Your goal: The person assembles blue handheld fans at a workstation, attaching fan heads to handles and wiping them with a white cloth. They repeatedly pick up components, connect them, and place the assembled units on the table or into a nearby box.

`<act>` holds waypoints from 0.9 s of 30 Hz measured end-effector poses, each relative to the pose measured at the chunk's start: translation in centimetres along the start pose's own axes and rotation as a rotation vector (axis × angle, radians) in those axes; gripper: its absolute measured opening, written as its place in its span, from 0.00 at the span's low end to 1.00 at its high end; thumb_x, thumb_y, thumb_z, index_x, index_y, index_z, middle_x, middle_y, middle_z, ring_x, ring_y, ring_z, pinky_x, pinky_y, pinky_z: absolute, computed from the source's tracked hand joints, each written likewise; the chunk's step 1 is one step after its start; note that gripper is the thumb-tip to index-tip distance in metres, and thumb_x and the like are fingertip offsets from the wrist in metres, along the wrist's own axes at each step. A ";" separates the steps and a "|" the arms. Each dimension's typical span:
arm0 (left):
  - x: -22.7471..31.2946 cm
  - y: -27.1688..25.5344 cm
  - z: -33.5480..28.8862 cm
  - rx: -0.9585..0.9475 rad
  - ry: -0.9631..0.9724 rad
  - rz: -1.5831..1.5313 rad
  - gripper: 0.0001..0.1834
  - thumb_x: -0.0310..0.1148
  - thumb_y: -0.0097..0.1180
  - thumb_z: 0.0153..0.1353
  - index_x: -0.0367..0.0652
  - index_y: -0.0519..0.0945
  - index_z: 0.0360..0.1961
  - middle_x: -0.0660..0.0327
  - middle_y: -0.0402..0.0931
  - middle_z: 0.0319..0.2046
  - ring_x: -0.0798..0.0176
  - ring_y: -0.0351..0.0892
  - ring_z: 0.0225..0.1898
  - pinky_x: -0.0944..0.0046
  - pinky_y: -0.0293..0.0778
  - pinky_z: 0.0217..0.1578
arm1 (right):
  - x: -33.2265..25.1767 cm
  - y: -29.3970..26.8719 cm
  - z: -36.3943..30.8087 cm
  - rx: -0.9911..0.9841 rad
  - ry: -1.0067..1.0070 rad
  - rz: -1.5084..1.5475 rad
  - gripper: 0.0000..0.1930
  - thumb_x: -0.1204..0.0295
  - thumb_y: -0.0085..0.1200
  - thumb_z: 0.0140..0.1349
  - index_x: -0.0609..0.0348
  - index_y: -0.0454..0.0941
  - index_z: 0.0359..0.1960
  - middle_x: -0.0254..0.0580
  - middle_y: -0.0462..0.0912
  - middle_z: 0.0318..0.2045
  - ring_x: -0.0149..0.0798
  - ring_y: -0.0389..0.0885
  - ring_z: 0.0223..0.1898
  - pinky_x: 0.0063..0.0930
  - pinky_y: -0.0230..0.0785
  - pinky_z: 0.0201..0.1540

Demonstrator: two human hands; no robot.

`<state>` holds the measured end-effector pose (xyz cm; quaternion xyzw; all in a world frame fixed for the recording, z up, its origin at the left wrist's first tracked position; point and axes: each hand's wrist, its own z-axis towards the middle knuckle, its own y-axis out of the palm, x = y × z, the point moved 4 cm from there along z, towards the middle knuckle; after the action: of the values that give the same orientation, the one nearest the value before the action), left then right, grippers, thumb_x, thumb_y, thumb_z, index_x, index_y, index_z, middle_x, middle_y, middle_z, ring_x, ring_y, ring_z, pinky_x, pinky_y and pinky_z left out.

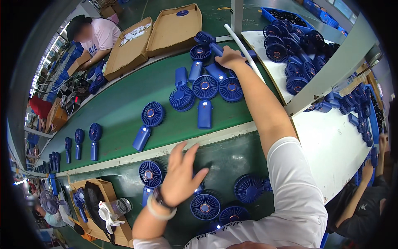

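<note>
My right hand reaches to the far end of the green conveyor belt. Its fingers are closed on the handle of a blue handheld fan, whose round head points left. Just below that hand, several more blue fans lie close together, among them one fan with its handle toward me. My left hand hovers over the near green table with its fingers spread and holds nothing. Beneath and beside it lie blue fans, such as a fan partly covered by the wrist and another fan.
Single fans stretch along the belt to the left. Two cardboard trays border its far side. A white table with piled fans and a metal post stand at right. Co-workers sit across the belt and at right.
</note>
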<state>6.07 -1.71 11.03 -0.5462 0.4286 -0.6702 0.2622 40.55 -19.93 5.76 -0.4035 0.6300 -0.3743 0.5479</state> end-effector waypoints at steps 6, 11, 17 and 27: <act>-2.6 6.7 9.7 0.007 -0.153 0.129 0.33 0.39 0.59 0.53 0.50 0.62 0.60 0.36 0.62 0.51 0.34 0.65 0.49 0.45 0.65 0.52 | 0.8 0.4 0.4 0.039 0.043 0.111 0.33 0.48 0.48 0.53 0.56 0.66 0.56 0.45 0.71 0.56 0.49 0.63 0.60 0.49 0.58 0.58; -5.5 6.6 10.3 0.120 -0.187 0.095 0.24 0.29 0.55 0.52 0.52 0.66 0.52 0.41 0.67 0.40 0.36 0.70 0.41 0.46 0.68 0.46 | 0.5 0.8 0.9 0.026 -0.054 0.281 0.32 0.47 0.46 0.53 0.64 0.74 0.48 0.57 0.75 0.48 0.53 0.73 0.52 0.35 0.62 0.56; 0.1 4.4 2.0 0.169 0.052 -0.277 0.22 0.24 0.52 0.52 0.40 0.63 0.50 0.43 0.67 0.41 0.38 0.67 0.45 0.50 0.67 0.48 | -0.8 2.6 0.8 -0.113 -0.104 0.545 0.30 0.50 0.50 0.54 0.71 0.74 0.44 0.54 0.79 0.39 0.43 0.78 0.40 0.33 0.66 0.44; 4.4 6.1 -5.7 -0.127 -0.010 -0.056 0.27 0.28 0.56 0.52 0.49 0.64 0.55 0.40 0.65 0.43 0.38 0.74 0.37 0.50 0.74 0.38 | -4.5 3.4 -7.3 -0.309 -0.251 0.929 0.20 0.56 0.53 0.52 0.64 0.77 0.32 0.39 0.79 0.28 0.32 0.75 0.29 0.24 0.66 0.34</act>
<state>-1.26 -6.75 7.80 -0.5767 0.4534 -0.6462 0.2103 33.31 -14.24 5.23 -0.1991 0.7203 0.0581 0.6619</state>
